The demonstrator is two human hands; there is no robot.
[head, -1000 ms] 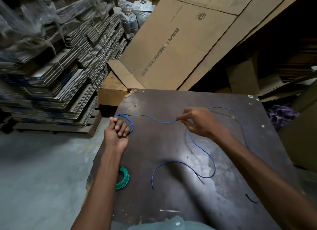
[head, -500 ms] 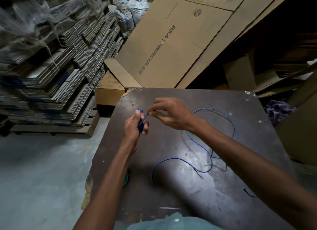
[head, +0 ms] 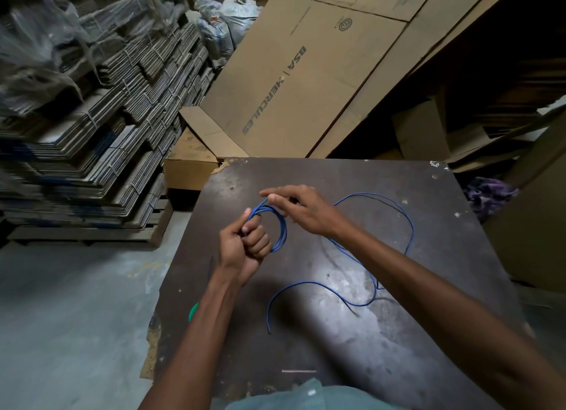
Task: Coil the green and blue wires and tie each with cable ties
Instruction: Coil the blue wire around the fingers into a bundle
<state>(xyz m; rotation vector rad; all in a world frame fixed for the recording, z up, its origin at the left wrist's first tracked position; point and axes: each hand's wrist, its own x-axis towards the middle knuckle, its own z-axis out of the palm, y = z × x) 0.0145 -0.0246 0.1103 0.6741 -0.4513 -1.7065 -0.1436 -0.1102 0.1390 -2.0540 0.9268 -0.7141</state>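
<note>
- We've got the left hand (head: 245, 244) closed in a fist over the dark table (head: 306, 342), fingers curled round the base of a small coil of blue wire (head: 372, 282).
- A few turns of wire stand up out of that fist and arc over to its right side. We can't count them exactly.
- The right hand (head: 301, 209) sits just past the coil, touching its top. The forefinger is stretched out straight, and the thumb presses the wire where it meets the loops.
- Whether the remaining right fingers have hold of the wire, we cannot tell. They're tucked out of view.
- Here's the relation that matters: the loose wire lies off to the right of both hands. It sweeps out in one wide arc toward the table's far right, curves back toward us, and ends at a free tip near the middle of the table.
- So the slack trails away on the right hand's side, and we judge that hand is the one placed to draw in the next turn, with the left hand as the anchor.
- The green wire (head: 193, 311) is already coiled, it seems, peeking out from under the left forearm at the table's left edge.
- A thin pale strip (head: 298, 371), maybe a cable tie, lies near the table's front edge.
- We reckon most of the blue length is not yet wound.
</note>
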